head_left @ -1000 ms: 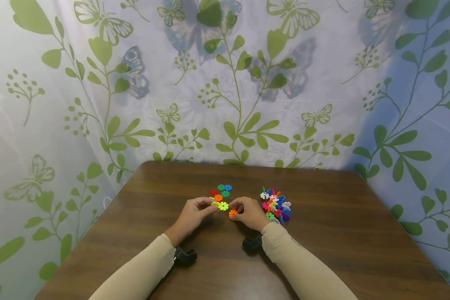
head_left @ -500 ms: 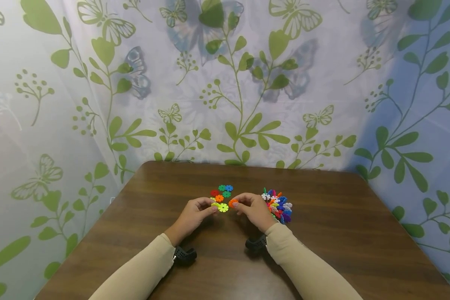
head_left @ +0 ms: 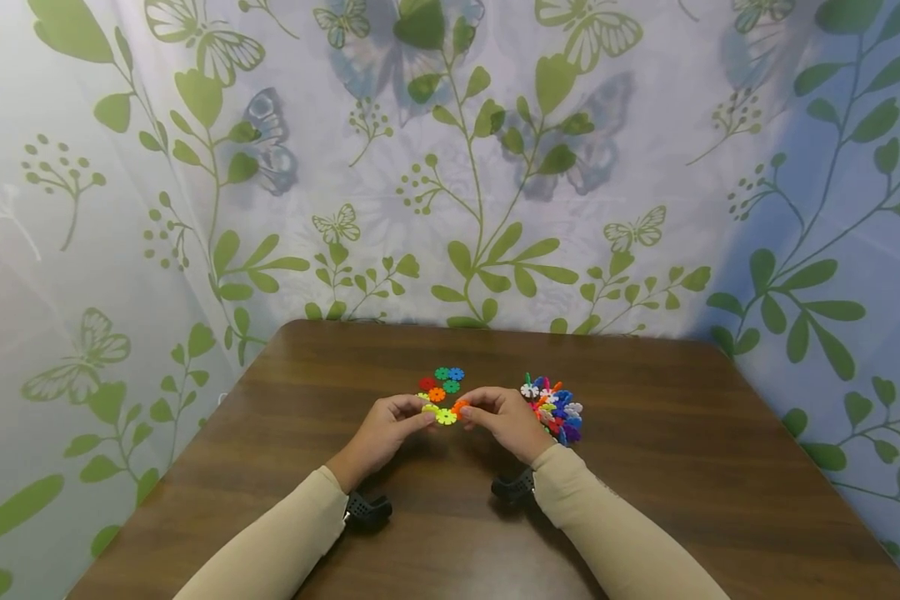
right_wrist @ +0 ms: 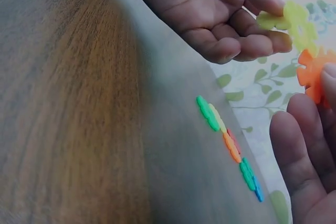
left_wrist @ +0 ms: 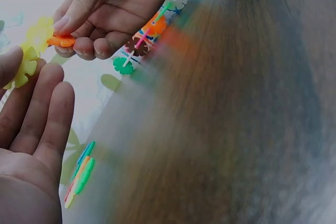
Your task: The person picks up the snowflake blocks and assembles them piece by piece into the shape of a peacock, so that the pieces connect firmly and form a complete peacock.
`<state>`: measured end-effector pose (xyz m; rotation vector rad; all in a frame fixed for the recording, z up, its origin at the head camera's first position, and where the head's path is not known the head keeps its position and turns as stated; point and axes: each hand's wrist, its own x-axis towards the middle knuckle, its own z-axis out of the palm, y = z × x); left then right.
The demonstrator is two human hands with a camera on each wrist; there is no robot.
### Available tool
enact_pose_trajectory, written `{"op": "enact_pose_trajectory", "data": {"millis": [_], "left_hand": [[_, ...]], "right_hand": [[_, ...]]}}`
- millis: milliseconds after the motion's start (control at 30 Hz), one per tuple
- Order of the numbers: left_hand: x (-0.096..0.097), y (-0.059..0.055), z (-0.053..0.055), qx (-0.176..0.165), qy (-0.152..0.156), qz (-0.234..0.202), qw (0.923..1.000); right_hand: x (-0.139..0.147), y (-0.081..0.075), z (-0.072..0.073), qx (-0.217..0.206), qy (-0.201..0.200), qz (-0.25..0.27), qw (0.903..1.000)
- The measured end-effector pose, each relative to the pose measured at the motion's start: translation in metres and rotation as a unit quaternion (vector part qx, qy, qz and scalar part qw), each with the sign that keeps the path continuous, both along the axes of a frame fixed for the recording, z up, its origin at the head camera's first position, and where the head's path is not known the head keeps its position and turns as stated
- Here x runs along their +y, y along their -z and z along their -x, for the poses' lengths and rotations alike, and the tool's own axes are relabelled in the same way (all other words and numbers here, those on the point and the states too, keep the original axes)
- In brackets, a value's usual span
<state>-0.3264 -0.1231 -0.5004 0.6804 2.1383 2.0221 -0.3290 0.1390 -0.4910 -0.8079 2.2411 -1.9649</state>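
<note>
Between thumb and fingers my left hand pinches one of two joined yellow flower-shaped plastic discs. My right hand pinches an orange flower-shaped disc against the right edge of the outer yellow disc. In the right wrist view, the notched rim of that orange disc meets the yellow disc at an angle. Whether their slots interlock, I cannot tell. Both hands are held close together over the middle of the table.
Just behind the hands, a flat group of discs lies on the brown table: green, blue, red and orange among them. A mixed heap of discs sits right of the right hand. A patterned curtain hangs behind.
The right hand has lifted the orange disc from near the table and carried it left until it touches the yellow disc. My left hand has stayed almost still.
</note>
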Motion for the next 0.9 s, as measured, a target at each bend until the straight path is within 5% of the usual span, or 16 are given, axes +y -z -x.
{"op": "enact_pose_trajectory", "data": {"millis": [167,433,600,900], "left_hand": [[-0.0001,-0.0006,-0.0016,-0.043,0.038,-0.065,0.9962],[0.0054,-0.0034,-0.0059,-0.127,0.062,-0.162,0.9766],[0.0065,-0.0035,-0.0078,-0.134,0.054,-0.174,0.9741],[0.0058,-0.0046,-0.0016,-0.118,0.017,-0.156,0.9807]], "right_hand": [[-0.0016,0.0001,-0.0009,0.001,-0.004,0.009,1.0000],[-0.0023,-0.0036,-0.0034,0.032,-0.016,0.009,0.9993],[-0.0044,-0.0048,-0.0063,0.055,-0.016,0.007,0.9983],[-0.0063,-0.0014,-0.0028,0.064,0.007,-0.010,0.9979]]}}
